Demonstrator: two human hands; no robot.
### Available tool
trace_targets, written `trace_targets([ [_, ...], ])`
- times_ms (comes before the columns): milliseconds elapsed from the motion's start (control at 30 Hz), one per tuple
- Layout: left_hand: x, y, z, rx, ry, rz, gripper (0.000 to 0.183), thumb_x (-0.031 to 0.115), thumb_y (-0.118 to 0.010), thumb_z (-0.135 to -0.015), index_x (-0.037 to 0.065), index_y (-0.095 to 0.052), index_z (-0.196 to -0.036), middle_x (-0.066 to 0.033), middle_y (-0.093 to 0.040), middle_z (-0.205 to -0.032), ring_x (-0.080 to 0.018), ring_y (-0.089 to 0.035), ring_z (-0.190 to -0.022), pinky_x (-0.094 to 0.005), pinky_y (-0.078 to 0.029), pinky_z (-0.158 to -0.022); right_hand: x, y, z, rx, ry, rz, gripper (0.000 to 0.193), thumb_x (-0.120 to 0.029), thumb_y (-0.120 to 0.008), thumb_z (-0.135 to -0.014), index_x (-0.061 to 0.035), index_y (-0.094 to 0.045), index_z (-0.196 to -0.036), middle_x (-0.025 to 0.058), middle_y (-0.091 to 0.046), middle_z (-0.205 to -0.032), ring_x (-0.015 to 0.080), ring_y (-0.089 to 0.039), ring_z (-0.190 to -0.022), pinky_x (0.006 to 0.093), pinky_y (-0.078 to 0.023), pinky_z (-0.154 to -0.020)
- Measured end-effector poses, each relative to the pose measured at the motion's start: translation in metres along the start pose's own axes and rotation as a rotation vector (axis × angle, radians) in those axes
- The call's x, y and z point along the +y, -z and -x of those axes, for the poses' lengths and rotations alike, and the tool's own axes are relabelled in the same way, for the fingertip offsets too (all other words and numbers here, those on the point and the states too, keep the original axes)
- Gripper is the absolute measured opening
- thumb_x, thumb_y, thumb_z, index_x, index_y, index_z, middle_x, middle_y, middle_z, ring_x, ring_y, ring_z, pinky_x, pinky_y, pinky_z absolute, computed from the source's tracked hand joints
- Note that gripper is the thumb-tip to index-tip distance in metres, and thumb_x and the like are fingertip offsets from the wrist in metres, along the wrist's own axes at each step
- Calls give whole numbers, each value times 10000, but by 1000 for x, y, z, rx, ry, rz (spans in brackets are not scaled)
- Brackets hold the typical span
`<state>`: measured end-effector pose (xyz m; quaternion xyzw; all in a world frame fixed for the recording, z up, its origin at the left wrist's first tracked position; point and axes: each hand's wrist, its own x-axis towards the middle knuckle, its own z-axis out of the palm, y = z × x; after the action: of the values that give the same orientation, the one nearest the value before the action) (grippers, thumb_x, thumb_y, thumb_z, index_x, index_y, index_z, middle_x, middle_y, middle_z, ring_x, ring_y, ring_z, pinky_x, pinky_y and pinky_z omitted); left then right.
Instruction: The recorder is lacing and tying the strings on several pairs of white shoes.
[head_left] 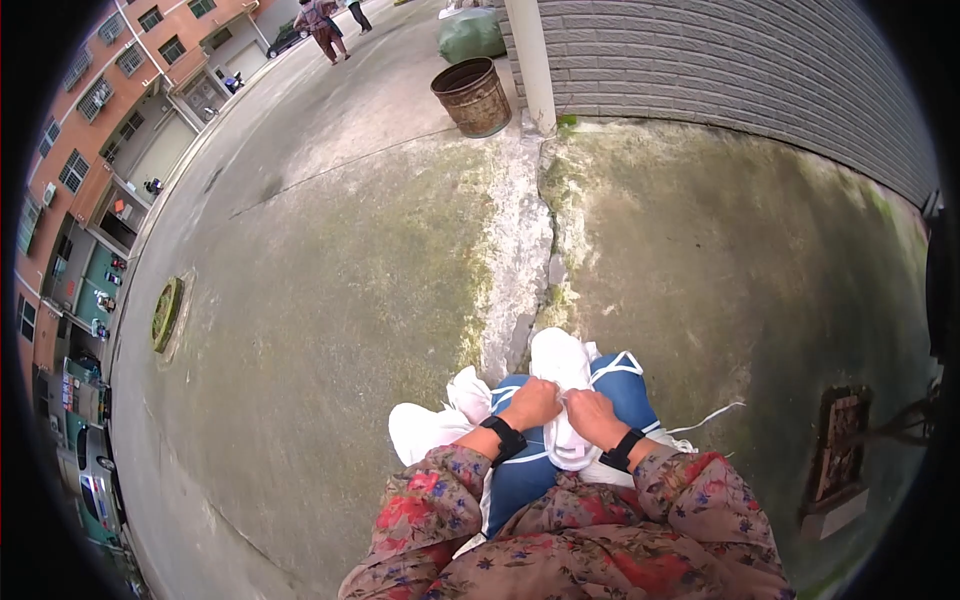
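Note:
A white shoe point(562, 358) lies on my lap, over blue cloth point(622, 393) with white straps or trim. My left hand point(533, 403) is closed at the shoe's left edge, fingers pinched together. From the other side my right hand point(592, 415) is closed too, its fingertips almost meeting the left ones over the middle of the shoe. Whatever thin part they pinch there is hidden by the fingers. Left of my left wrist rests another white, shoe-like thing point(420, 430), with bunched white material point(468, 395) beside it. A white cord point(712, 412) trails out to the right.
Mossy concrete ground surrounds me, split by a cracked pale strip point(515, 250). A rusty metal bin point(474, 98) stands ahead by a white pipe point(531, 65) and brick wall point(720, 75). A green sack point(471, 35) sits behind it. Two people point(322, 28) are far off.

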<state>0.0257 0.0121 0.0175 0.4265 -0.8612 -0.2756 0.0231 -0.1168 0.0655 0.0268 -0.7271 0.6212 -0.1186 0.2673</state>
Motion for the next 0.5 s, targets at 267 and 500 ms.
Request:
trace_targets([
  [267, -4, -2, 0, 78, -29, 62, 143, 122, -543, -690, -12, -594, -693, -224, -581, -723, -392, -563, -710, -444, -454, -642, -12, 8, -3, 17, 96, 152, 111, -72, -496, -735, -22, -593, -714, 175, -611, -705, 309, -621, -672, 391, -496, -574],
  [500, -21, -5, -5, 102, -75, 202, 144, 130, -515, -728, 11, -597, -728, -196, -601, -804, -375, -567, -746, -467, -455, -629, -14, 2, -18, 53, 235, 291, 115, -95, -497, -731, -39, -597, -729, 136, -612, -684, 267, -624, -635, 353, -498, -546],
])
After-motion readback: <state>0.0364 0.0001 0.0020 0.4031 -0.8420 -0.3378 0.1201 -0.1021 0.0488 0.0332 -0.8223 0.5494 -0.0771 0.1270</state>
